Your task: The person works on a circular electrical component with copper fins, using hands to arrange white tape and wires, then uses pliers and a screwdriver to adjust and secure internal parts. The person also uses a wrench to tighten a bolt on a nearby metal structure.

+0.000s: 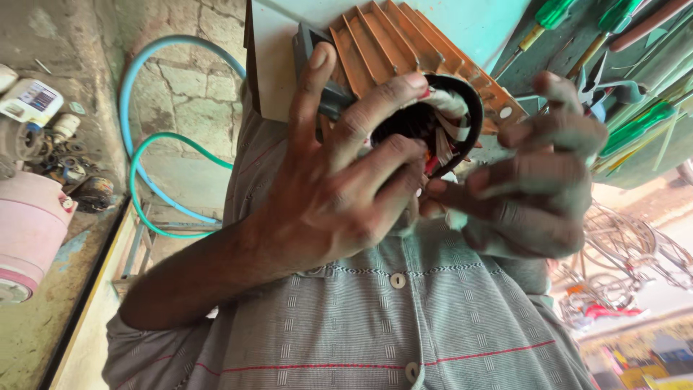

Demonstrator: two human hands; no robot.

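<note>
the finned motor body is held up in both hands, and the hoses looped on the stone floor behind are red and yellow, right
Not quite. The head view shows the finned motor body held by the left hand and right hand, but the hoses on the floor are light blue and green, not red and yellow.

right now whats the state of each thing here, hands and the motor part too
left hand: gripping the motor part, fingers curled over its rim
right hand: blurred, fingertips at the windings
motor part: finned orange casing, held up, open end showing
windings: exposed, white strips sticking out
hoses: looped on the floor
screwdrivers: racked
</note>
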